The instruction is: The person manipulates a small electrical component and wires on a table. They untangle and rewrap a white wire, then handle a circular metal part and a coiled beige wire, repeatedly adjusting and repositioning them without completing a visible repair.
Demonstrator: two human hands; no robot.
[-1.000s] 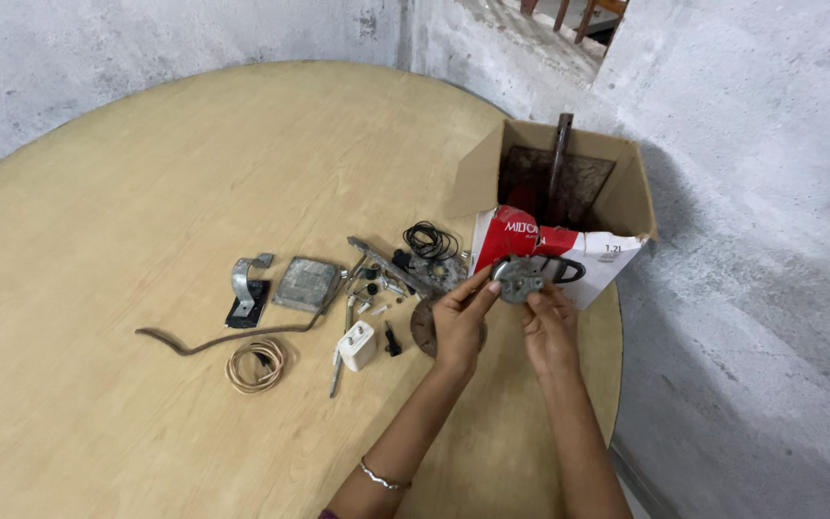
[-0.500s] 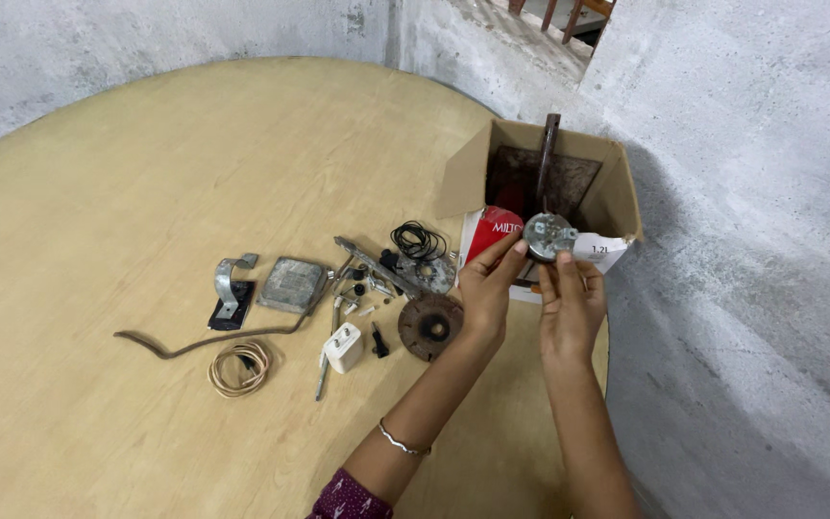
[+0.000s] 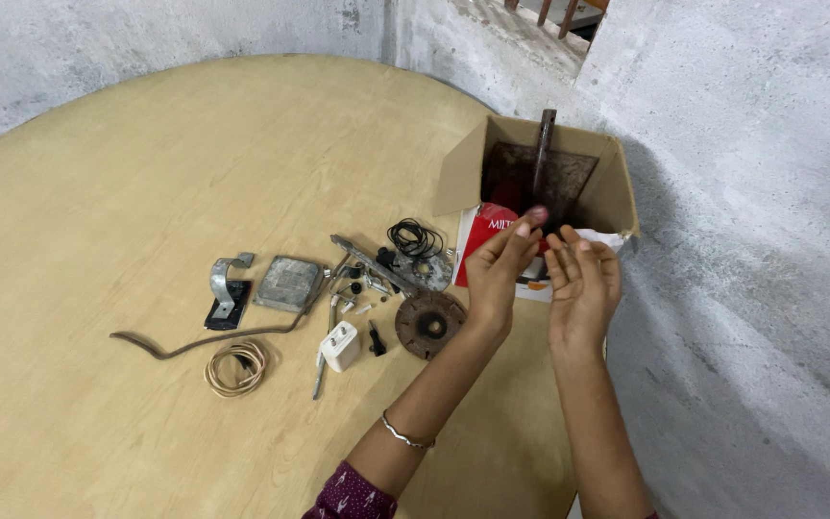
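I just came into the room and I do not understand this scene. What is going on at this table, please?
A person stands at a round wooden table with both hands raised in front of an open cardboard box. The left hand and the right hand are open and hold nothing. A dark bar stands in the box. Small parts lie on the table beside the hands: a rusty disc, a white plug, a coiled cord and a black wire coil.

Your left hand (image 3: 497,274) and right hand (image 3: 583,281) are raised side by side, fingers loosely spread, holding nothing.
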